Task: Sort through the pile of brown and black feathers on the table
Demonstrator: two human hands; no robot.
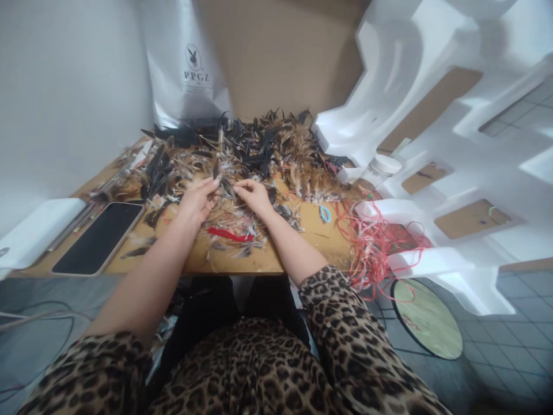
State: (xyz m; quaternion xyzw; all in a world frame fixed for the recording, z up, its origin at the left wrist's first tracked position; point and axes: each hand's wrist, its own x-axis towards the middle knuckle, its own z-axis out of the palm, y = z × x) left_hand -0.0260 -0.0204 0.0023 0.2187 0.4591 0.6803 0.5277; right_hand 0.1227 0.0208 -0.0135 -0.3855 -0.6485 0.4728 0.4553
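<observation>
Loose brown and black feathers [298, 144] cover the middle and back of the wooden table. Above them, my left hand [199, 202] is closed, its thumb and finger pinching a small dark feather [216, 168] that points up. To its right, my right hand [254, 196] has thumb and forefinger pressed together; whatever lies between those fingertips is too small to make out. A little space separates the two hands. Just below and between them, a bundle of red strands [231, 234] lies among pale feather scraps.
At left lie a dark-screened phone [101, 236] and a white flat case [38, 230]. A white printed bag [190, 75] stands behind. Tangled pink-red string [375, 248], a blue ring [325, 214], a lidded jar [382, 167] and white foam packing [415, 259] occupy the right. A round stool [427, 320] stands below.
</observation>
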